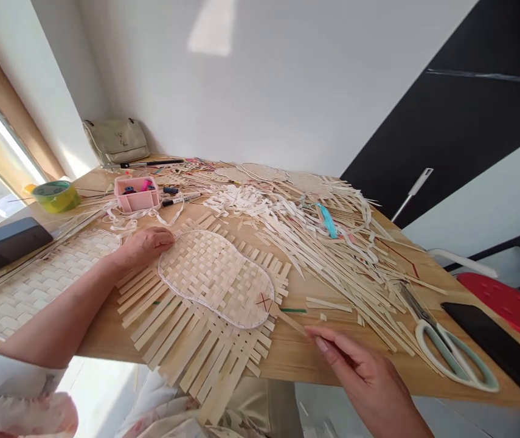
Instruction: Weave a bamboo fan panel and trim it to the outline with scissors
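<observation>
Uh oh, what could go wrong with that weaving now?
The thin strip pinched in the right hand might split if it's pulled too hard. Loose ends of the woven piece stick out past the front edge of the table, so they could snag on the clothes below. And the scissors lie with their handles near that edge, so a bump might knock them off.

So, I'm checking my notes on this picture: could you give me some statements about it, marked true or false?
1. The right hand pinches a pale strip. True.
2. The scissors lie beside the handbag. False: they lie to the right of the right hand.
3. The left hand is at the edge of the woven piece. True.
4. The small box is green. False: it is pink.
5. A red cross marks the woven piece. True.
</observation>
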### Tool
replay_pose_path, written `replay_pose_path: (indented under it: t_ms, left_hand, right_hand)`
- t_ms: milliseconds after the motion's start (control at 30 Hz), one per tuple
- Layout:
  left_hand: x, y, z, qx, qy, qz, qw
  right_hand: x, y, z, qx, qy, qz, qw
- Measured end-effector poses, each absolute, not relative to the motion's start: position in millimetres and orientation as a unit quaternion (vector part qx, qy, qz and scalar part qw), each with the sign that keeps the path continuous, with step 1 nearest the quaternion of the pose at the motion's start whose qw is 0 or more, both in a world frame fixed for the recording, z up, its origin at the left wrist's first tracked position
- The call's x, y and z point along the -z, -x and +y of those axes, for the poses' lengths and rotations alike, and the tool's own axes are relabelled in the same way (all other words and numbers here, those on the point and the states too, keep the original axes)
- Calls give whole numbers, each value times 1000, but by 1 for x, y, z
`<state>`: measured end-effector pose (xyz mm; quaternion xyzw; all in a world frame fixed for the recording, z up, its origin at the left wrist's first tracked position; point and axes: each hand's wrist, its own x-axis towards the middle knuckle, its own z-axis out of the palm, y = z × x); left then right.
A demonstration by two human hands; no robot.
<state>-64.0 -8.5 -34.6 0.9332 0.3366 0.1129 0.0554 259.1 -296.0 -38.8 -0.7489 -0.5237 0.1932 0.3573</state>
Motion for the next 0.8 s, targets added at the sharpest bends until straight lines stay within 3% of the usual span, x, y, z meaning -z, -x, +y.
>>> replay_pose_path:
  t_ms: [233, 800]
  left_hand:
    - [32, 64, -6, -100, -949, 299, 23]
    - [-1, 67, -5, -58, -962, 265, -37]
  right_hand:
    - [48, -241, -313, -378, 716, -389, 440]
    - [50, -240, -324, -403, 685, -400, 456]
